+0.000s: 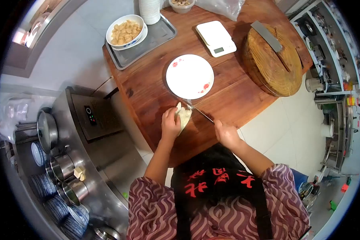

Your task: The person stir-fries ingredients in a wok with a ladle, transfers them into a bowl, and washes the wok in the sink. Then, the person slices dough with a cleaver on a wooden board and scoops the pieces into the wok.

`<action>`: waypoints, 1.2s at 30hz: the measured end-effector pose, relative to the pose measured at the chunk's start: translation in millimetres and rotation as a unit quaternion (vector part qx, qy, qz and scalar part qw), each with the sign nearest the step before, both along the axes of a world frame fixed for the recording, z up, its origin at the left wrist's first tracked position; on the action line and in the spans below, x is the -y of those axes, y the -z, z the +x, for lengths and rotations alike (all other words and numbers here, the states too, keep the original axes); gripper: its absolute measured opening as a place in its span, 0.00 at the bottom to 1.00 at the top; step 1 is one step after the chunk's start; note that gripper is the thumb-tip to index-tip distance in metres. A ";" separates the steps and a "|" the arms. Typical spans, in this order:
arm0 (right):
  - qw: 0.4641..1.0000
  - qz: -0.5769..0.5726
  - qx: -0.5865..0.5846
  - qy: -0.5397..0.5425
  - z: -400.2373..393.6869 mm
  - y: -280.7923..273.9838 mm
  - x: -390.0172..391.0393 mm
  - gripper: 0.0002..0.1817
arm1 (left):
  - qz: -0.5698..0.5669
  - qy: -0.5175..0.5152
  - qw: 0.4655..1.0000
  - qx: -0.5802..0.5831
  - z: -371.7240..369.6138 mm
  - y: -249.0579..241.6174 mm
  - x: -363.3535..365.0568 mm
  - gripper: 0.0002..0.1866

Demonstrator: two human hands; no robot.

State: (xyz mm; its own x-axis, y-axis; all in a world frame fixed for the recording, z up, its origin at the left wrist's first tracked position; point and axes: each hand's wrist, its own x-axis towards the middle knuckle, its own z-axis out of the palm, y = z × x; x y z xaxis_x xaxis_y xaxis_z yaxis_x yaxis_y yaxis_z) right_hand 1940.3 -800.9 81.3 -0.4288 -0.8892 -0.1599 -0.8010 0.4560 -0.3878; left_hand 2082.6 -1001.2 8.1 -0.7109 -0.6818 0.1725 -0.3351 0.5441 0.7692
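Note:
On the wooden table my left hand (171, 123) is closed on a pale, whitish-green piece of food (185, 117), its fingers along the left side. My right hand (228, 135) grips the handle of a thin knife (202, 113), whose far end reaches the upper right edge of the piece. Just beyond both lies a round white plate (190, 77) with red flower prints. The exact contact between blade and food is too small to tell.
A grey tray (164, 34) holds a bowl of yellowish pieces (126, 33) and stacked white bowls (149, 11). A white scale (216, 38) stands behind the plate. At the right, a cleaver (267, 36) lies on a round chopping block (273, 66).

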 end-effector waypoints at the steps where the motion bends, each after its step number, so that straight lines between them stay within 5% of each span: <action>1: 1.000 0.007 0.001 -0.011 -2.3 -5.6 11.5 0.06 | -0.004 -0.037 0.999 -0.027 -2.0 -6.3 -2.6 0.16; 7: 0.993 0.102 0.011 -0.056 1.0 8.0 49.0 0.06 | 0.010 -0.032 0.998 0.052 -6.9 -2.6 -2.4 0.14; 36: 0.991 0.115 0.022 -0.061 18.0 -4.2 44.6 0.05 | -0.043 -0.064 0.997 -0.001 10.7 -7.6 -1.8 0.11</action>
